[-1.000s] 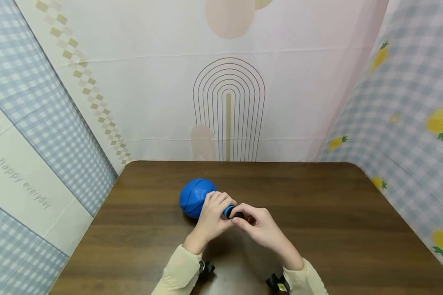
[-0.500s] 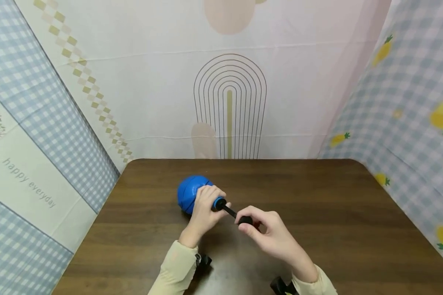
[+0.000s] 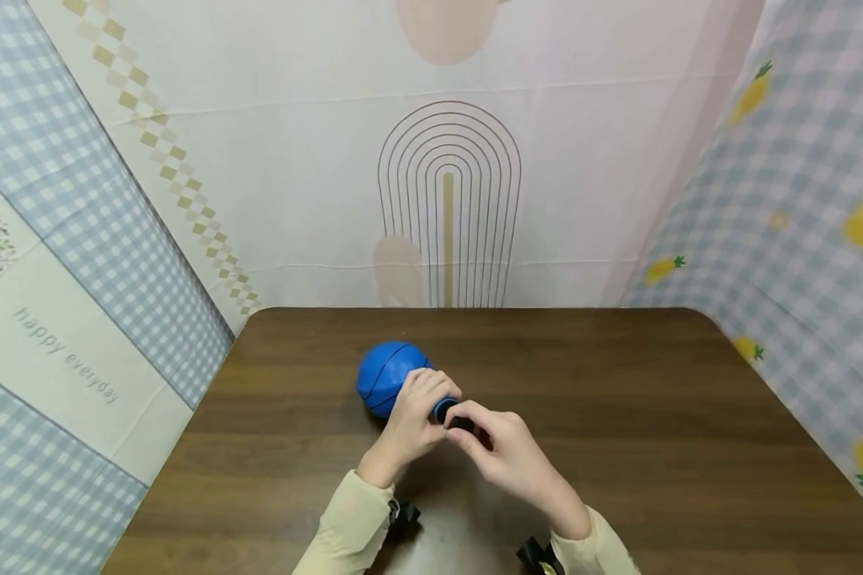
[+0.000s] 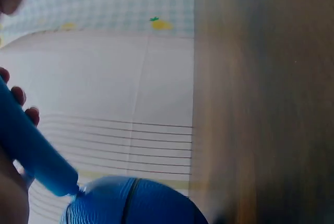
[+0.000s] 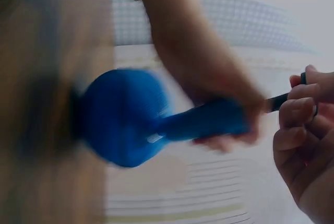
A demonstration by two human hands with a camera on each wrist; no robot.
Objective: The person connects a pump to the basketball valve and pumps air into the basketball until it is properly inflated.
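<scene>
A blue ball with black seams (image 3: 388, 379) rests on the table left of centre. My left hand (image 3: 410, 419) is wrapped round the blue barrel of a hand pump (image 4: 36, 143); the barrel's narrow end meets the ball in the left wrist view. My right hand (image 3: 503, 451) grips the pump's black handle (image 3: 462, 424), close to the barrel's near end in the head view. A short stretch of black rod (image 5: 276, 102) shows between barrel and right hand in the right wrist view, which is blurred.
The brown wooden table (image 3: 618, 399) reaches back to a white patterned cloth (image 3: 316, 184). Checked cloths hang at both sides, the right one (image 3: 784, 239) printed with pineapples. Black wrist cameras sit at both sleeves, low over the table.
Half a second ago the right hand had drawn the handle out, baring the black rod. Now the handle is back near the barrel. The ball and left hand have shifted slightly right.
</scene>
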